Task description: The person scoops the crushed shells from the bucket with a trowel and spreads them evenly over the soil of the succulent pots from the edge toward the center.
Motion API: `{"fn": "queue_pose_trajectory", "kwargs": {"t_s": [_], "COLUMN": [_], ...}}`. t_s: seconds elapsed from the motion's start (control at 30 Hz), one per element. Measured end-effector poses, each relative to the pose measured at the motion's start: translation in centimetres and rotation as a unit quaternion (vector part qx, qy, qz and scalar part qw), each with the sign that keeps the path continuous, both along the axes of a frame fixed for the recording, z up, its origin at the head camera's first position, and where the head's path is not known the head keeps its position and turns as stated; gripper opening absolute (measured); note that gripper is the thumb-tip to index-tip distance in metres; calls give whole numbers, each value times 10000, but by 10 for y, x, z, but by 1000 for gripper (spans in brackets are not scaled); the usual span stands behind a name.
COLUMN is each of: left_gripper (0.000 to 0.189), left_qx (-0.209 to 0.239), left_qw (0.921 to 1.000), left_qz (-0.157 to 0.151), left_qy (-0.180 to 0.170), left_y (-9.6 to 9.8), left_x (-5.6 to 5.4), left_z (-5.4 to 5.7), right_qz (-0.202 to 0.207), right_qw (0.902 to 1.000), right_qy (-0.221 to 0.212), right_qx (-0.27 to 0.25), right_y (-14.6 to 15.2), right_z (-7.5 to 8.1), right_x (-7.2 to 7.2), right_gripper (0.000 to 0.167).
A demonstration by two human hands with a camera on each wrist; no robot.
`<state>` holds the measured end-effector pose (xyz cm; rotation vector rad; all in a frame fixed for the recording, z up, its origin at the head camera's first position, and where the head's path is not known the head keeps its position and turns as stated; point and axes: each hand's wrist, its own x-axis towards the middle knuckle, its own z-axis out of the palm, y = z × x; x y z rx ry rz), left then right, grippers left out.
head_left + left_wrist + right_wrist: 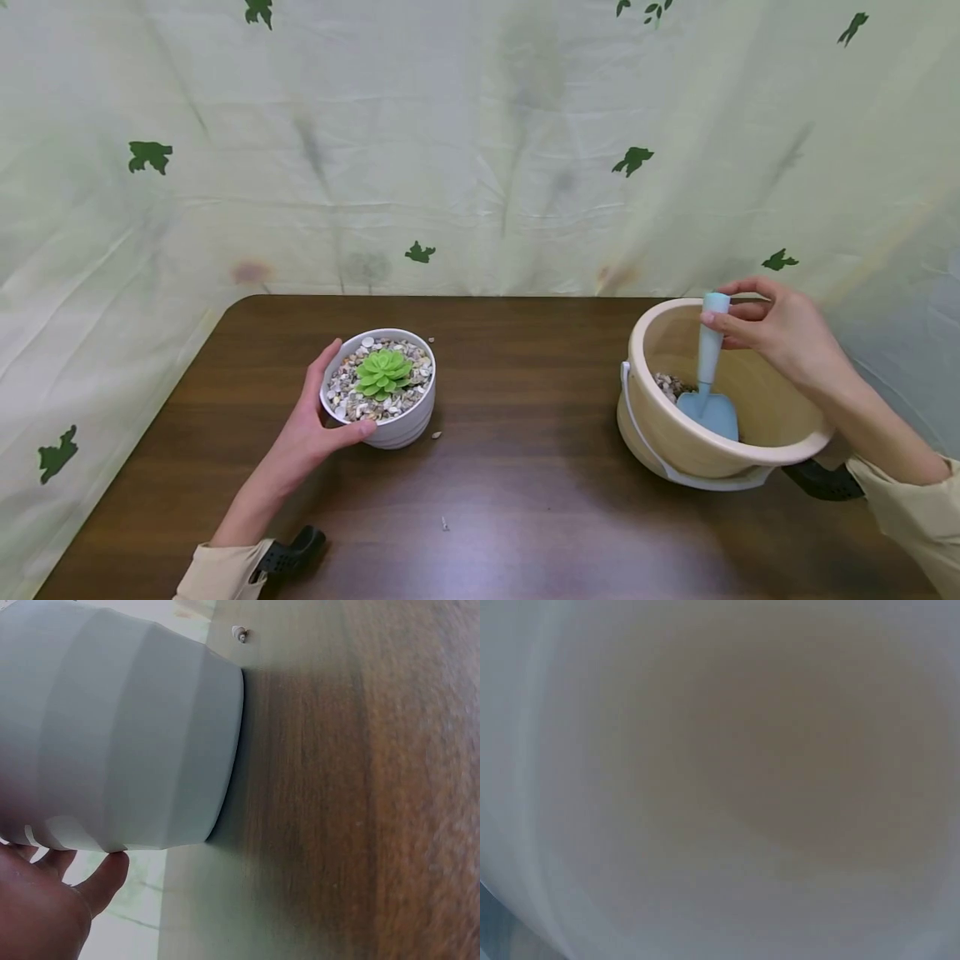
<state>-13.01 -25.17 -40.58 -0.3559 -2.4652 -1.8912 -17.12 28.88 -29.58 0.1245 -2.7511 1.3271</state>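
At the table's left, a white ribbed flowerpot (405, 427) holds a green succulent (383, 373) among pale pebbles and shell bits (347, 392). My left hand (322, 417) grips the pot, thumb at the near rim and fingers round its left side; the left wrist view shows fingertips (109, 881) against the ribbed wall (120, 735). Over at the right, my right hand (780, 325) pinches the handle of a light blue hand trowel (711, 354). Its blade points down inside a cream bucket (652, 425), beside some pebbles (670, 384). The blurred bucket wall (780, 750) fills the right wrist view.
The bucket's pale handle (675, 477) hangs down its near side. Stray bits lie on the brown wooden table (510, 467), including a small shell (240, 634) near the pot. A whitish curtain with green leaf shapes (480, 150) hangs behind the table.
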Motion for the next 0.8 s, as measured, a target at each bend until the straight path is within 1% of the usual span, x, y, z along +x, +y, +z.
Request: {"fn": "queue_pose_trajectory", "kwargs": {"t_s": [0.1, 0.2, 0.27, 0.4, 0.5, 0.7, 0.8], "left_gripper": [102, 102, 102, 103, 103, 102, 102], "left_qx": [-9, 2, 6, 33, 49, 90, 118], "left_qw": [10000, 10000, 10000, 10000, 10000, 10000, 9999], "left_qz": [2, 4, 3, -14, -25, -9, 6], "left_qy": [-6, 9, 8, 3, 9, 33, 66], "left_y": [0, 1, 2, 3, 3, 3, 3], "left_x": [0, 1, 2, 2, 2, 2, 2], "left_z": [1, 1, 2, 2, 2, 1, 1], "right_qz": [36, 123, 192, 307, 404, 520, 539], "right_qw": [10000, 9999, 9996, 9984, 9973, 9961, 9965], "right_qy": [40, 13, -84, -393, -531, -521, -476], "right_qx": [34, -69, -181, -265, -301, -485, -421], "right_y": [-1, -1, 0, 3, 5, 10, 11], "right_z": [1, -2, -4, -8, -10, -11, -11], "right_x": [0, 0, -1, -2, -3, -1, 1], "right_gripper": [55, 51, 51, 58, 61, 58, 59]}}
